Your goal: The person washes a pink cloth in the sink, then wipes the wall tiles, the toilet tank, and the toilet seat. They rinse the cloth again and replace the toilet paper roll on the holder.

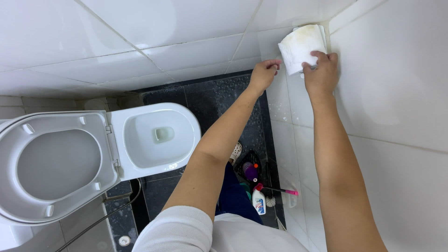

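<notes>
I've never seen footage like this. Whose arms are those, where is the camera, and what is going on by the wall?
There is no machine here: the arms belong to a person, and the single camera sits on that person's head, looking down. The right hand holds a white toilet paper roll against the white tiled wall; the paper has a yellowish stain. The left hand is beside it, fingers pinched near the roll's lower edge; whether it grips paper I cannot tell. Below stands a white toilet with its lid raised. On the dark floor by the wall are a purple bottle, a white bottle and a pink-handled brush.
</notes>
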